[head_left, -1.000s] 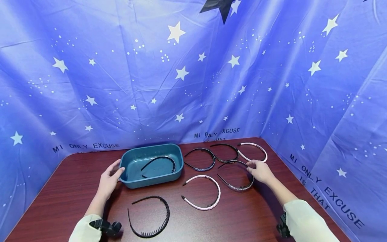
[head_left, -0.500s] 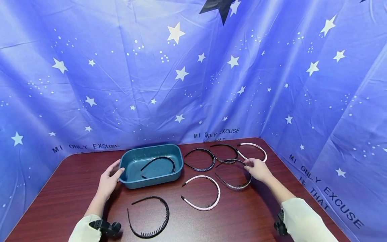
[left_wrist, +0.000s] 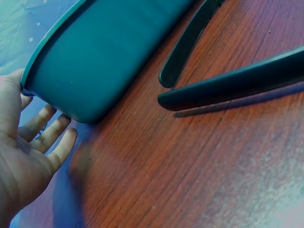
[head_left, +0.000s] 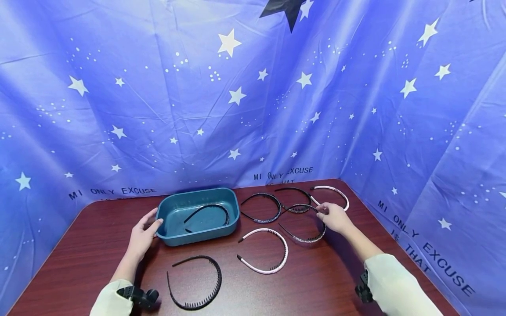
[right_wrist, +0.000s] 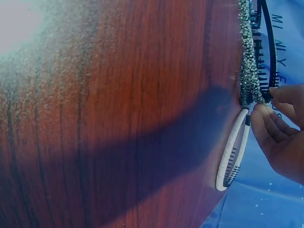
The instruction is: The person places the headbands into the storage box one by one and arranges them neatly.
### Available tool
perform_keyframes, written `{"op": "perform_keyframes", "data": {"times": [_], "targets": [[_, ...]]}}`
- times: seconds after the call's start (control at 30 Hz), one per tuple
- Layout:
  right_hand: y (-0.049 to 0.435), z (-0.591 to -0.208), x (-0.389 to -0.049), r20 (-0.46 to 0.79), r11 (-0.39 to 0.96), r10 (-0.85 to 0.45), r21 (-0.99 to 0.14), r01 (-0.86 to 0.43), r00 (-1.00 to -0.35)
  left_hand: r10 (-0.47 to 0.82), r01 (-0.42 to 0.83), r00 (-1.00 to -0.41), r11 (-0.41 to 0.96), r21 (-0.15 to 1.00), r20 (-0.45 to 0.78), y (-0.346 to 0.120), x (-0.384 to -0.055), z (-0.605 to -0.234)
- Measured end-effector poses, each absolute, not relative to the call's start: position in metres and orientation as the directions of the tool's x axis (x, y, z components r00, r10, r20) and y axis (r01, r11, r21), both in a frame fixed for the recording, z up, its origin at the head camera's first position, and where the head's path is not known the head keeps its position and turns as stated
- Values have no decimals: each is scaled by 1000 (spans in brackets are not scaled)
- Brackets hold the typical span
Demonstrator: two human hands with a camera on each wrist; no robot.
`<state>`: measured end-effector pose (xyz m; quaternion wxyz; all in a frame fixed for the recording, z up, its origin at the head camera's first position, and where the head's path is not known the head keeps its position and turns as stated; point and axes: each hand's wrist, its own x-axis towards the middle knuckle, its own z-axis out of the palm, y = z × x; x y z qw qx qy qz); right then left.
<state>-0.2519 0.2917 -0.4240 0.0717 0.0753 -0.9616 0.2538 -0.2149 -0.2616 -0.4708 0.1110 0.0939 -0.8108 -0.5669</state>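
My left hand [head_left: 143, 232] grips the left end of a teal plastic bin [head_left: 186, 239], thumb at the rim and the other fingers along the outer wall. Inside that bin lies a black headband [head_left: 227, 216]. A dark headband with a glittery band [head_left: 311, 240] is pinched between the thumb and fingers of my right hand [head_left: 335, 217]. In the right wrist view its sparkly surface [right_wrist: 246, 52] and inner comb teeth show beside the fingertips. The held headband's upper arm overlaps another dark headband [head_left: 310, 202] behind it in the head view.
A pale pink headband [head_left: 286, 251] lies mid-table, another pink one [head_left: 346, 199] at the back right. Next to the bin is a glittery dark headband [head_left: 272, 220]. Nearest the front sits a black toothed headband [head_left: 219, 283]. A starry blue cloth [head_left: 197, 96] hangs behind the table.
My right hand has moved a little left and toward the back, carrying the glittery headband with it. My left hand and the bin have stayed put.
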Motion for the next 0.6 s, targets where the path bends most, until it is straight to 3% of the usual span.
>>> {"op": "perform_keyframes", "data": {"times": [0.6], "targets": [[284,-415,-254,187,845,-111,-500,-192,-976,-292,-35,-954,332,943,68,-260,-215,-471]]}}
